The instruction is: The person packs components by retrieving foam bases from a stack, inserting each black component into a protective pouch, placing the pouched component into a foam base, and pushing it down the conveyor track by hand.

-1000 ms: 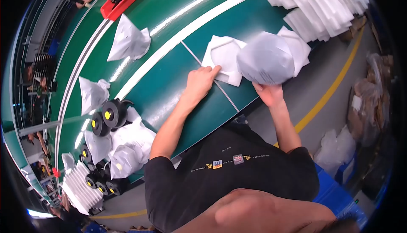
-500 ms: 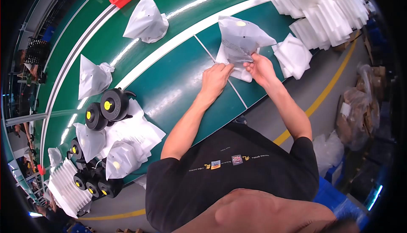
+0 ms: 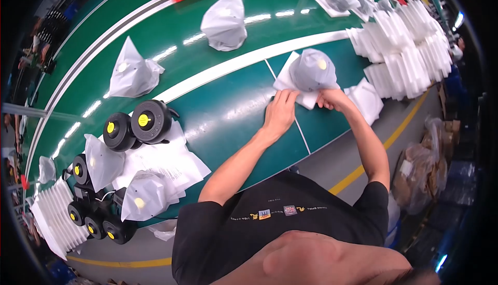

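Head view: find, at about half past one from the centre, the rounded bundle in frosted whitish plastic with a round yellow mark (image 3: 311, 69), resting on a squarish white foam pad (image 3: 284, 81) on the glossy dark-green tabletop (image 3: 228, 113). Note the bare left hand (image 3: 280, 112) at half past seven from the bundle, fingers close together and set at the pad's near edge; hard to say from here whether pinching the foam or merely pressing on it. Note the bare right hand (image 3: 334, 99) at five o'clock from the bundle, fingers curled inward just below the plastic; grip partly hidden, so impossible to make out whether on film, on foam or on neither. For good handling, press lightly and low with the left fingers, steadying the foam without creasing or dragging it. Work the right fingertips gently, gathering any slack film without snagging or tearing it. Avoid tipping the bundle; best judged as top-heavy, given the tall, rounded shape. Mind the loose white foam sheets (image 3: 367, 103) at four o'clock, near the right wrist, and the high layered stack of white foam (image 3: 407, 49) at about half past two. Leave well apart the bare black round-bodied units with yellow discs (image 3: 150, 121), toward nine o'clock.
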The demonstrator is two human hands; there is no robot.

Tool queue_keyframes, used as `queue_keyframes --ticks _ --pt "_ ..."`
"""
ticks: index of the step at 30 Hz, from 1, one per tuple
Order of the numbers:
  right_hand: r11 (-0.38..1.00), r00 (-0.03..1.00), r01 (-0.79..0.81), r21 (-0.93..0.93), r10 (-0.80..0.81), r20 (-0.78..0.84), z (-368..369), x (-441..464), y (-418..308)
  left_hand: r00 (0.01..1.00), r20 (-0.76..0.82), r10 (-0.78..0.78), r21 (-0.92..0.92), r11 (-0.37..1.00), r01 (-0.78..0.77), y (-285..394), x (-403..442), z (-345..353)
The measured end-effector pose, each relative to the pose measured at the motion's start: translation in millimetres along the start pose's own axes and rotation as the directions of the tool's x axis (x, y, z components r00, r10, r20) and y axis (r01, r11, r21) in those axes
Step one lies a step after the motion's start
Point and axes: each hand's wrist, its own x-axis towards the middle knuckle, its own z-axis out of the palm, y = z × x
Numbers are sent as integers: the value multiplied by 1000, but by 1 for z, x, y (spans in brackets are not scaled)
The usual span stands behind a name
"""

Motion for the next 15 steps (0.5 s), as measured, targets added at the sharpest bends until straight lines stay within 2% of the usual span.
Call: queue_keyframes --ticks 2,4,6,7,8,10,11,13,14,15 --pt "992 998 59 116 -62 28 -3 49 -14 997 -66 -51 -37 998 48 3 4 -5" --pt "981 997 71 178 -70 -13 -8 88 -54 998 -20 -68 -46 997 67 -2 3 -2" --pt "961 996 89 260 -94 7 -18 130 -94 997 43 -64 -44 997 66 -4 1 -1" --pt "958 990 107 265 -128 63 -27 160 -108 997 42 -59 -37 997 60 -1 2 -1" --pt "939 989 119 324 -142 49 -30 183 -125 998 44 -55 -39 998 56 -1 2 -2" --pt "838 985 164 520 -171 -36 -23 190 -162 998 42 -49 -40 998 51 -1 2 -2" --pt "821 979 188 539 -200 -38 -19 184 -174 998 41 -44 -34 998 45 -1 2 -2" --pt "955 960 278 104 -272 -64 -14 160 -201 997 56 -55 -49 997 58 -3 2 -4" --pt "946 949 297 -132 -307 -64 -13 147 -210 996 65 -67 -64 995 71 -2 1 -4" --pt "871 916 343 -352 -393 -78 -10 131 -220 995 68 -71 -54 996 75 -3 0 -5"
